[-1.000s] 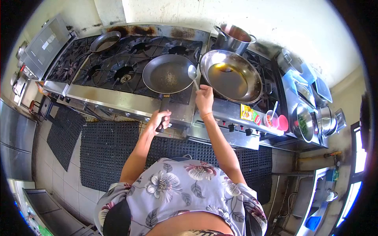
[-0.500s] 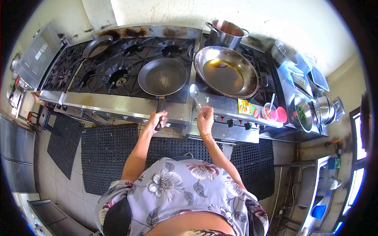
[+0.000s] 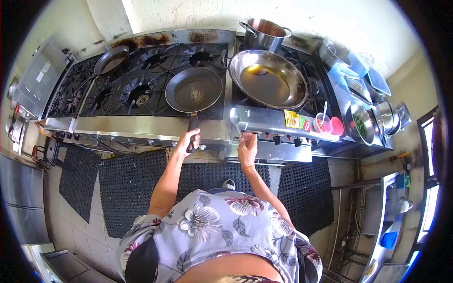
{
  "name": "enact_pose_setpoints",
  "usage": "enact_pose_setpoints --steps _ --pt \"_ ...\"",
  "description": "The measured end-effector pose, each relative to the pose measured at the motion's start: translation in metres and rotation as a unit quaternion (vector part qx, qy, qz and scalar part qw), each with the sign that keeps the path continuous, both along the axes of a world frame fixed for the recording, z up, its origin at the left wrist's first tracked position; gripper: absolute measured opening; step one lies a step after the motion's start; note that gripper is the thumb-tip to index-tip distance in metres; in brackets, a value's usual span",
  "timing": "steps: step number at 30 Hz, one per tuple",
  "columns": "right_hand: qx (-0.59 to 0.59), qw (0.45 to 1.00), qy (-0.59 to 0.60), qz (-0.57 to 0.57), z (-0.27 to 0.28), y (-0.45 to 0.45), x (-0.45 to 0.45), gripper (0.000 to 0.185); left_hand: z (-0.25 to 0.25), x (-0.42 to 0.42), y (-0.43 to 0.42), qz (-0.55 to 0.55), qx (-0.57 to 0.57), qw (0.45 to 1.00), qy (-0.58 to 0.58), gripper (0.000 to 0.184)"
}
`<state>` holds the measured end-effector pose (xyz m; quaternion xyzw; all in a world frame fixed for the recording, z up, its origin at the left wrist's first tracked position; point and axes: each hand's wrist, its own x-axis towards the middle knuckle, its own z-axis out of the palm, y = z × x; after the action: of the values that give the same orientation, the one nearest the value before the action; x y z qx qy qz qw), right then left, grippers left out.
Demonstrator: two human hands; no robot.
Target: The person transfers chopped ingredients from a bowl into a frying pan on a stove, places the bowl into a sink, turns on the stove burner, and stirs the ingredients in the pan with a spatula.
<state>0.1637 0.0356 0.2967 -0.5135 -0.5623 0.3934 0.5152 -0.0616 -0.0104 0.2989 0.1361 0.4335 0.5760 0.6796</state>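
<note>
My left hand (image 3: 189, 142) is wrapped round the black handle of a dark frying pan (image 3: 181, 89), which rests on the stove grate with a small heap of pale grains in it. My right hand (image 3: 247, 145) pinches the handle of a metal spoon (image 3: 235, 116), its bowl over the steel front ledge of the stove. Behind the spoon, a wide steel pan (image 3: 296, 80) holds dark yellowish oil. On the ledge to the right lie a yellow packet (image 3: 294, 120) and a clear cup (image 3: 322, 123) with red bits and a utensil in it.
A tall pot (image 3: 264, 41) stands behind the oil pan. Another small pan (image 3: 112, 60) is at the back left of the stove (image 3: 141, 123). At the right are a pink cup (image 3: 336, 126), a steel bowl with greens (image 3: 353, 113) and blue-tinted containers (image 3: 377, 81). Black mats (image 3: 134, 188) cover the floor.
The spoon and my right hand have moved down, away from the frying pan, to over the front ledge. My left hand still holds the pan handle. The whole view has shifted slightly.
</note>
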Motion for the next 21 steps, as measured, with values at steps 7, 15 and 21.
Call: enact_pose_setpoints --steps 7,15,21 --pt "-0.036 0.999 0.009 -0.012 0.009 -0.021 -0.003 0.016 0.017 -0.003 -0.012 0.021 0.0 0.998 -0.056 0.047" --pt "-0.036 0.994 0.091 -0.039 0.001 -0.055 0.0 0.014 0.018 -0.003 -0.03 -0.01 0.004 0.995 -0.101 0.06" --pt "-0.106 0.98 0.155 -0.064 0.023 -0.098 0.013 0.015 0.022 0.001 -0.047 -0.013 0.03 0.995 -0.093 0.065"
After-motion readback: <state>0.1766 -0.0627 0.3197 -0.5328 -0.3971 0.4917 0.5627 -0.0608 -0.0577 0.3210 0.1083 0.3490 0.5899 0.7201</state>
